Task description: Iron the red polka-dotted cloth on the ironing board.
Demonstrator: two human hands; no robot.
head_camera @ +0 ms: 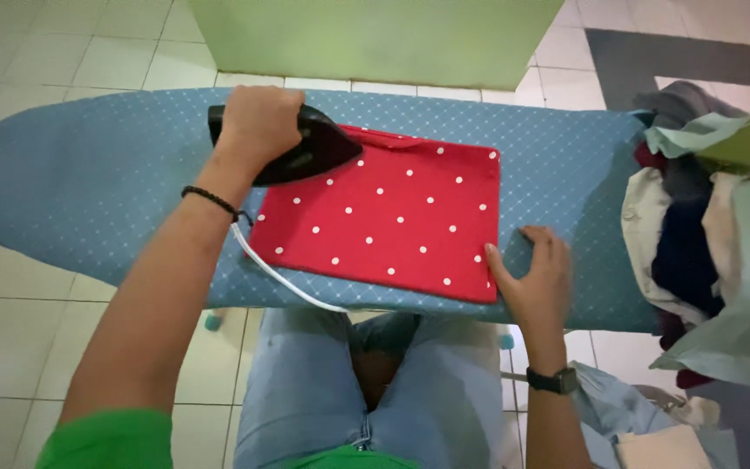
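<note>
My left hand (pixel 258 122) is closed around the handle of the black iron (pixel 305 148), gripping it firmly. The iron sits at the upper left corner of the red polka-dot cloth (pixel 384 221), its pointed nose aimed to my right, along the cloth's top edge. A white cord (pixel 284 278) trails from the back of the iron down past the cloth's left edge and off the near side of the ironing board (pixel 80 182).

My right hand (pixel 536 274) lies open and flat, palm down, on the board's blue cover, fingers spread, with the thumb and fingertips touching the cloth's lower right corner. It holds nothing; it only presses there.

The cloth is folded into a rectangle with its long axis running left to right along the board, between my two hands. From the iron, nearly all of the cloth lies to the right and toward me. The left hand is the nearer one to the top edge, the right to the bottom corner.

A heap of clothes (pixel 696 226) sits at the board's right end, well apart from the iron.
</note>
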